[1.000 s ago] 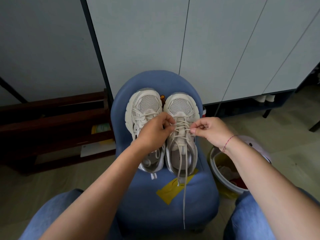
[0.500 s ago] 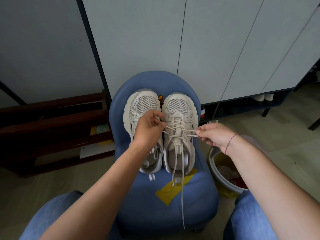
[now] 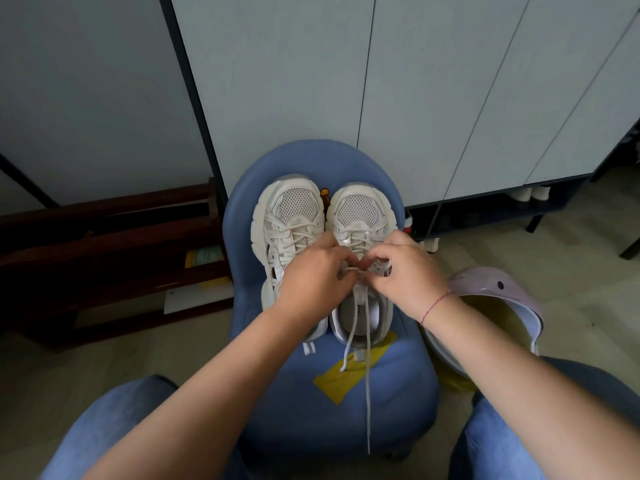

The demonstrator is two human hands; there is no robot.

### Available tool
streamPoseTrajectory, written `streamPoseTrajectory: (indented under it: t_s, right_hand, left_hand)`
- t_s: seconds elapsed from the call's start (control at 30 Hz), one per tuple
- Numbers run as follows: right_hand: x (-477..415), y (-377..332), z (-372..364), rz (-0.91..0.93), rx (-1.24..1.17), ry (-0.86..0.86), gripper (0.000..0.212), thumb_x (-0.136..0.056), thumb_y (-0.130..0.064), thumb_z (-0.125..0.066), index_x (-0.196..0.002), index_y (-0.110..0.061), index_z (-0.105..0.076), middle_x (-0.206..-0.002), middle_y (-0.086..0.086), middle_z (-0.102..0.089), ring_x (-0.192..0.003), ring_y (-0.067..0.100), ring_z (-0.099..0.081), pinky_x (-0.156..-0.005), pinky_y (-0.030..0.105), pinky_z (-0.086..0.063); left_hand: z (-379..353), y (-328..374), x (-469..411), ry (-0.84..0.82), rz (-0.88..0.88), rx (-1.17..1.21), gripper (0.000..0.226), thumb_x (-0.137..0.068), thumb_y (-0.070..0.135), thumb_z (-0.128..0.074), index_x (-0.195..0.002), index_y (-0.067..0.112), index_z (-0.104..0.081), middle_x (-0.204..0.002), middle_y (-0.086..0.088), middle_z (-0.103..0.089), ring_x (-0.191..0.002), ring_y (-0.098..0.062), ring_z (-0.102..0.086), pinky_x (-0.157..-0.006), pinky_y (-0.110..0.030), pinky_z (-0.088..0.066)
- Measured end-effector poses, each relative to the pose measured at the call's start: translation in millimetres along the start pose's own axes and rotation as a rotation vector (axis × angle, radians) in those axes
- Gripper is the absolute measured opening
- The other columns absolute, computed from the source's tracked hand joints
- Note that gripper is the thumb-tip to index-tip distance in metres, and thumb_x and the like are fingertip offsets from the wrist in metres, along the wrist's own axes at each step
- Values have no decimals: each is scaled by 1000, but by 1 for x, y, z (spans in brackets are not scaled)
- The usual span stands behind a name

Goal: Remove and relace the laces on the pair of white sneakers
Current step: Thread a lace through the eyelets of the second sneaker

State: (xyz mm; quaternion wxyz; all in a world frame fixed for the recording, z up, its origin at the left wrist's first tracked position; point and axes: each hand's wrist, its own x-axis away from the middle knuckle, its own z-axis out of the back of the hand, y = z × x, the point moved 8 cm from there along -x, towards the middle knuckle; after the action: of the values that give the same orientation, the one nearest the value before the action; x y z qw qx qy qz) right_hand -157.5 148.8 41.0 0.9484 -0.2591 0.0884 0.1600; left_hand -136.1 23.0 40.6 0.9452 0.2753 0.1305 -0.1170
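The left hand (image 3: 311, 282) and right hand (image 3: 405, 275) meet knuckle to knuckle, fingers curled. Each seems to pinch the lace (image 3: 367, 403) where it crosses between them, though the fingertips themselves are mostly hidden. Directly under both hands lies the mid-lacing of the right shoe (image 3: 360, 216). The left shoe (image 3: 294, 216) sits just beside it, partly under the left wrist. Both rest on a blue chair (image 3: 398, 410).

The lace is thin, soft cord. It should weigh nothing, bend anywhere and go slack once released, so it likely needs to be held close to the eyelet, or by its stiffer tip for threading. The shoe looks light and padded, with a mesh toe, and would probably shift if a pull ran sideways. Bracing it at the eyelet row seems wise.

Both shoes lie with their long axes running away from the person, toes beyond the knuckles toward the cabinet and heels back toward the wrists. Two loose lace ends trail wristward over the heel. The shorter stops on a yellow patch (image 3: 346, 379), and the longer runs on down the seat front.
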Motion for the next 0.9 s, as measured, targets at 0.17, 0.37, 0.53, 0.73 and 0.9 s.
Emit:
streamPoseTrajectory:
  t_s: [0.17, 0.37, 0.53, 0.73, 0.9]
  right_hand:
    - [10, -17, 1, 120, 262, 181, 20, -62, -27, -85, -73, -16, -72, -80, 4, -51, -68, 28, -57, -58, 31, -41]
    - [11, -15, 4, 103, 201, 226, 16, -63, -22, -85, -68, -19, -71, -79, 1, -52, -68, 25, -57, -61, 32, -43]
    - [4, 15, -6, -178, -281, -8, 15, -80, -16, -74, -71, -25, -66, -88, -5, -53, -79, 13, -55, -77, 26, -45]
    - [17, 49, -26, -638, -1104, -115, 18, -94, 4, -48, -82, -4, -58, -85, 11, -60, -84, 20, -58, -72, 20, -50]
    - [14, 46, -21, -526, -864, -133, 15, -94, -4, -53, -82, -11, -57, -86, 8, -61, -85, 23, -61, -80, 32, -51]
  left_hand:
    - [-1, 6, 3, 64, -35, -50, 10, -86, 12, -69, -94, 8, -74, -95, -9, -60, -81, -31, -64, -58, -31, -38]
    - [0, -7, 3, 16, 73, 86, 13, -96, 16, -61, -104, 9, -69, -105, -3, -58, -93, -22, -60, -78, -34, -46]
    - [4, -20, 6, -25, 205, 234, 7, -99, 11, -53, -98, 14, -59, -85, 4, -58, -80, -16, -55, -66, -23, -39]
    - [1, -46, 12, -66, 559, 764, 17, -104, 3, -42, -99, 2, -58, -68, -5, -64, -47, -6, -55, -54, -20, -47]
    - [0, -44, 10, -82, 574, 819, 13, -103, 6, -46, -100, 2, -58, -61, 3, -62, -45, -4, -51, -50, -19, -45]
